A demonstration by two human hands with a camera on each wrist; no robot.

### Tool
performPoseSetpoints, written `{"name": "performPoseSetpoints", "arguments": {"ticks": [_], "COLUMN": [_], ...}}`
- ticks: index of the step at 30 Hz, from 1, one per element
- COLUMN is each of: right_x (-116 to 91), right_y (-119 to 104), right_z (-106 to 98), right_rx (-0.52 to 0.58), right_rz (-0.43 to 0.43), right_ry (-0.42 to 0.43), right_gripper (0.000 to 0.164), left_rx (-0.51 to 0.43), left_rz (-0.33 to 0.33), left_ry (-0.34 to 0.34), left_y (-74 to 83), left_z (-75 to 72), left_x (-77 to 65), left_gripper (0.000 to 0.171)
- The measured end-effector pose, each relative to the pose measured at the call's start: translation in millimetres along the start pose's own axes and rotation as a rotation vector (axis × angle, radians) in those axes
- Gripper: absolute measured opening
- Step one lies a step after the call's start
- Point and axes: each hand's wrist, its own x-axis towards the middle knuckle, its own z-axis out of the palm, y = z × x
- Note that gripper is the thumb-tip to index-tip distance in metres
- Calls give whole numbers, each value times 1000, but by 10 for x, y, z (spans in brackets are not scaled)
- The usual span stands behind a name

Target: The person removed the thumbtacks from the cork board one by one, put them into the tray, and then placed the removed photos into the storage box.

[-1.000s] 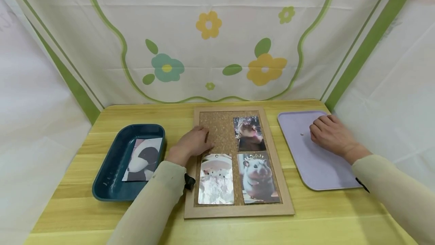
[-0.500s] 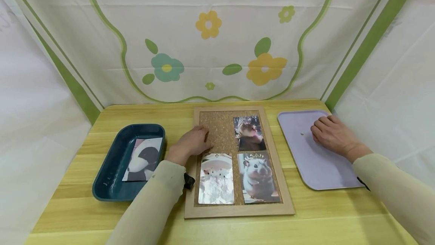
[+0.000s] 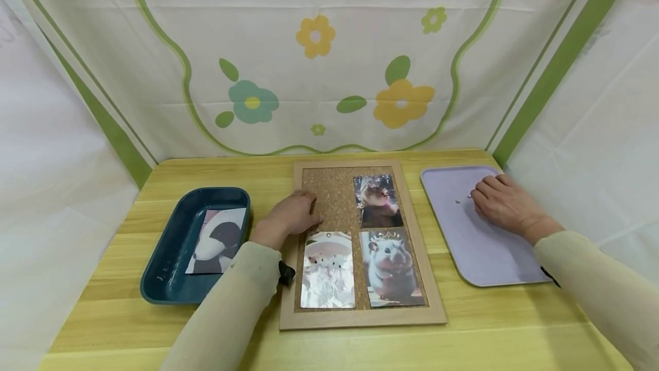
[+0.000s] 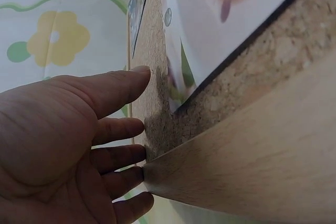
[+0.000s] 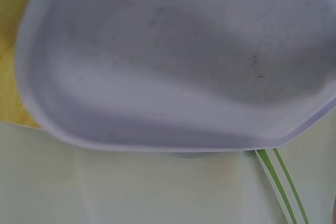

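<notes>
The right hand curls over the lavender rectangular tray, any hold hidden; a small round silvery pin lies just beside. Picking up seems in hand, calling for a fine pinch. Leftward, the relaxed left hand touches the wood-framed cork board.

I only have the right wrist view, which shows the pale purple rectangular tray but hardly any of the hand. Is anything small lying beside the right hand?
Observer: Yes, in the head view a small round greyish object lies on the pale purple rectangular tray, left of the right hand; it is too tiny to identify.
Operator: And the other one?
Observer: The left hand is at the left border of the wood-framed rectangular cork board.
Operator: Anything further left?
Observer: Yes, a rectangular animal print lies in the dark teal rectangular tray.
</notes>
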Motion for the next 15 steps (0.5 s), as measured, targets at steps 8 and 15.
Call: {"name": "performPoseSetpoints", "arguments": {"ticks": [8,15], "right_x": [133,422], "right_y": [-70,-299], "right_z": [-30,-69], "right_rx": [4,35], "right_rz": [51,184], "right_ry": [26,131], "right_gripper": [42,39], "left_rx": [-21,-29], "left_rz": [3,0], "left_ry": [-4,0], "left_y": [2,-23], "left_z": [-7,4], "left_x": [6,14], "left_gripper": [68,69]}}
